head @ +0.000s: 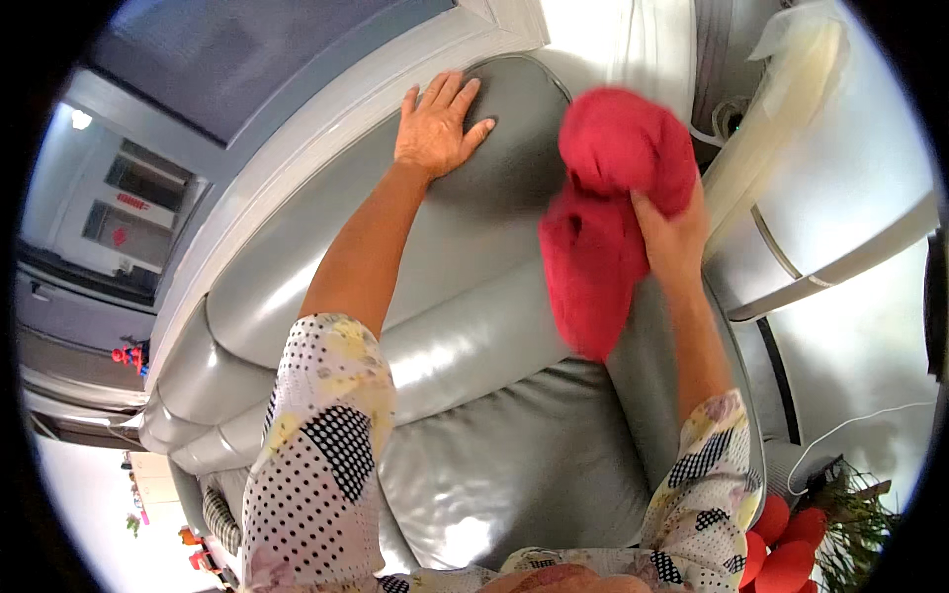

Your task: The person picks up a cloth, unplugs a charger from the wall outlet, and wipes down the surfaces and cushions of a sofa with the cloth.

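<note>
A grey leather sofa [511,467] spreads out before me, with a glossy seat cushion and a padded backrest. My left hand [436,126] rests on top of the backrest near its rounded end, fingers apart, holding nothing. In my right hand [676,233] is a bunched red cloth [623,148], gripped from its right side. Part of the cloth hangs down in front of the sofa's armrest end, its edges slightly blurred. Whether the cloth touches the leather I cannot tell.
Behind the backrest runs a white window sill [348,111]. At right stands a silvery-white rounded appliance [830,185] under a sheer cover. Red balloons [786,552], a green plant [852,511] and a white cable [838,426] lie lower right. A checked cushion [221,519] sits at the sofa's far end.
</note>
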